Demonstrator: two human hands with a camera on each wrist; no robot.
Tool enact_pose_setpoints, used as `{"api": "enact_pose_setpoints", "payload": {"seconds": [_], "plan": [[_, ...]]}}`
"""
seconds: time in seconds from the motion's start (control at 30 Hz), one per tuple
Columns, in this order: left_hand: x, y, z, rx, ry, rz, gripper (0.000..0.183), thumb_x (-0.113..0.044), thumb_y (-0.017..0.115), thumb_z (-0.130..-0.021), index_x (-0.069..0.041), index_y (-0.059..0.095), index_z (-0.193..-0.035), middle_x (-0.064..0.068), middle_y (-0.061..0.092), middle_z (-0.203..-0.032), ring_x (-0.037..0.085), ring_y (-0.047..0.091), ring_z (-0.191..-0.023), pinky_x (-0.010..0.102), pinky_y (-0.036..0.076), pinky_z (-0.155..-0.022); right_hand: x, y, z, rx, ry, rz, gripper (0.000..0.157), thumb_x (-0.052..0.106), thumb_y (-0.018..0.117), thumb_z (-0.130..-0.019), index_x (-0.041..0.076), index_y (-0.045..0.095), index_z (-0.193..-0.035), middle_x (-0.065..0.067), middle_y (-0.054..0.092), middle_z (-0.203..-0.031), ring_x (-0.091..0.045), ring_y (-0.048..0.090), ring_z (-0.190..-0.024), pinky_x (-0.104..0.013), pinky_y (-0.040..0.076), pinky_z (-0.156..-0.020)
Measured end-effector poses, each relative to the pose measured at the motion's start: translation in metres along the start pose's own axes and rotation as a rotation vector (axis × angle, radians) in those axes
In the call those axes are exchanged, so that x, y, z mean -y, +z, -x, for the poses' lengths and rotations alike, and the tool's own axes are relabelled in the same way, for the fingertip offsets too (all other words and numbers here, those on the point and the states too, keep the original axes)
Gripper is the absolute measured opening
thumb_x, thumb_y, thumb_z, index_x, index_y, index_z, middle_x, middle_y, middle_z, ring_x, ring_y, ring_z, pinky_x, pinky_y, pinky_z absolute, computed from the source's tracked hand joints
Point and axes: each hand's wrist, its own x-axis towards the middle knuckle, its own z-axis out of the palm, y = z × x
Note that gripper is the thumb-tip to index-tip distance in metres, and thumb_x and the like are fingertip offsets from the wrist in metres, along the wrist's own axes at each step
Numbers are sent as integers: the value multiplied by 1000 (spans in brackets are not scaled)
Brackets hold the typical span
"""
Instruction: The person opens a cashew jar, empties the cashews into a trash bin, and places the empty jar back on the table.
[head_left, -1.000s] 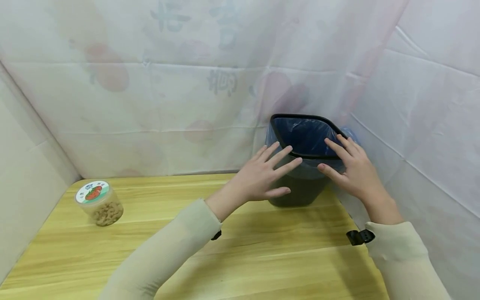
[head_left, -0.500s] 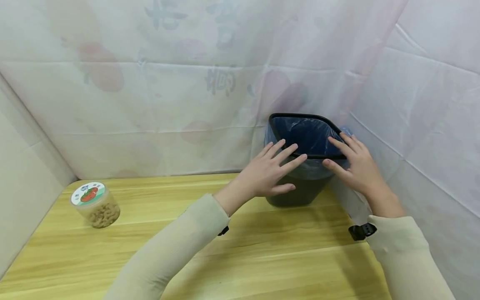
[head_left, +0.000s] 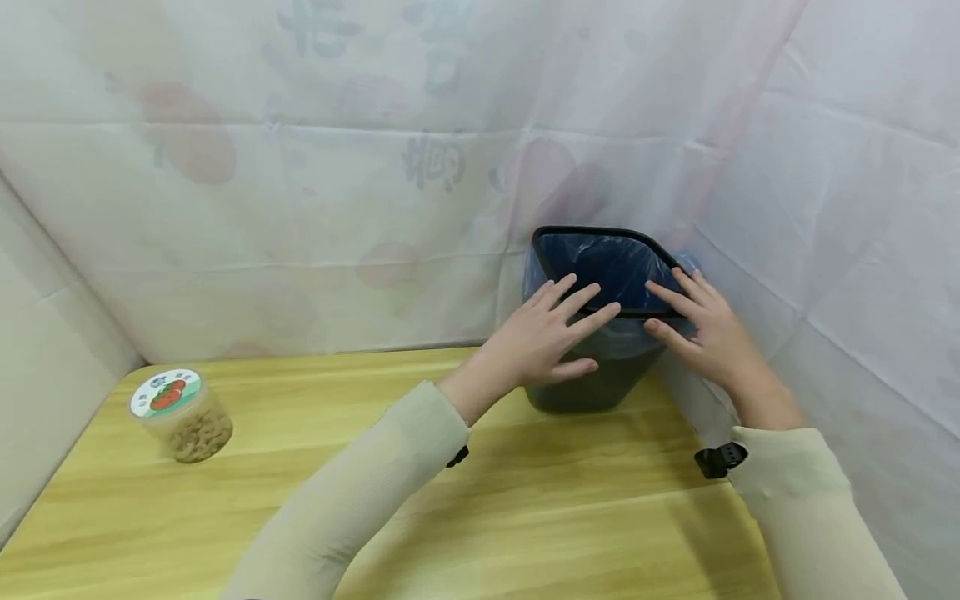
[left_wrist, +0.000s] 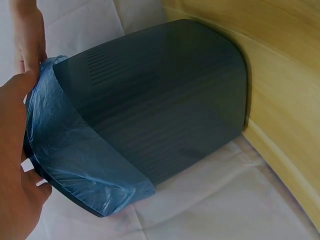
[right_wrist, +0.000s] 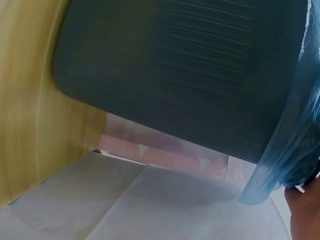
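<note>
A dark trash bin [head_left: 581, 387] stands upright in the far right corner of the table, with a black rim and a thin blue plastic liner [left_wrist: 75, 155] folded over its edge. My left hand [head_left: 536, 340] is at the bin's near left rim, fingers spread and straight. On the near right side, my right hand [head_left: 712, 337] has its fingers extended along the rim. Both hands appear at the bin's mouth in the left wrist view, but exact contact is hard to tell. Neither hand holds anything visible. In the right wrist view, the bin's ribbed side [right_wrist: 200, 60] fills much of the frame.
A clear jar [head_left: 198, 429] with a white and green lid and tan pieces inside stands at the left of the wooden table [head_left: 480, 517]. A printed white curtain [head_left: 337, 208] hangs behind, and another cloth [head_left: 862, 250] borders the right side, close to the bin.
My left hand has moved a little to the right, further over the bin's rim. My right hand has barely shifted. The whole view has drifted slightly, so the jar appears further left.
</note>
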Motion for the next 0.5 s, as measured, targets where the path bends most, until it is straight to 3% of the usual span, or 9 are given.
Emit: {"api": "enact_pose_setpoints", "payload": {"seconds": [0.27,0.5], "plan": [[1,6,2,-45,1,10,75,-59,49,-99,-28,21,-160,8,31,-161,36,22,-150,47,18,-123,0,5,-1,-5,-26,-1,55,35,69,-93,22,55,-145,-19,34,-158,-49,20,-148,-66,11,-119],[3,7,6,-95,18,20,73,-54,55,-97,-26,28,-159,10,39,-157,37,29,-148,44,20,-123,5,4,-1,-16,-28,34,54,36,70,-93,22,57,-143,-22,42,-153,-46,27,-146,-60,16,-120]]}}
